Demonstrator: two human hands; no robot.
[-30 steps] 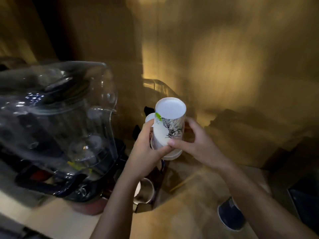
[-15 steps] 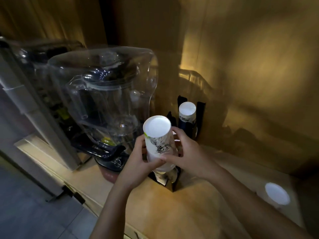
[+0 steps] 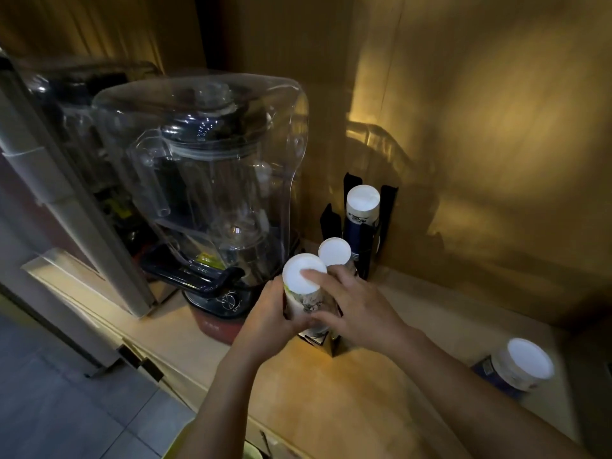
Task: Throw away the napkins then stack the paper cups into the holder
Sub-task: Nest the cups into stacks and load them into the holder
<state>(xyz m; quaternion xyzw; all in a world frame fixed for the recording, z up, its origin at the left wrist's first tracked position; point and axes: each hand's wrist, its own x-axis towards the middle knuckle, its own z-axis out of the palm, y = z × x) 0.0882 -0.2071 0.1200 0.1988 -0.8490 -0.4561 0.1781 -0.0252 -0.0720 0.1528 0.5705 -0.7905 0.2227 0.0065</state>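
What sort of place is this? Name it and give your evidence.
Probably a café or drink-bar counter: a blender under a clear sound cover, a black cup holder with stacked paper cups, all on a wooden counter.

Wood counter (image 3: 381,385) w/ blender (image 3: 212,200), cup holder (image 3: 367,246), upturned cup (image 3: 521,367).

Both hands reached forward, left hand (image 3: 265,313) curled in grip, right hand (image 3: 356,309) fingers spread, clasping

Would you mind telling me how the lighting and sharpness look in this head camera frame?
Head view: dim overall, with a warm yellow glow on the back wall; the blender cover throws glare specks and a shadow; the white cup bases are blown out; both hands, left hand and right hand, are slightly motion-blurred; wide-angle bending at edges.
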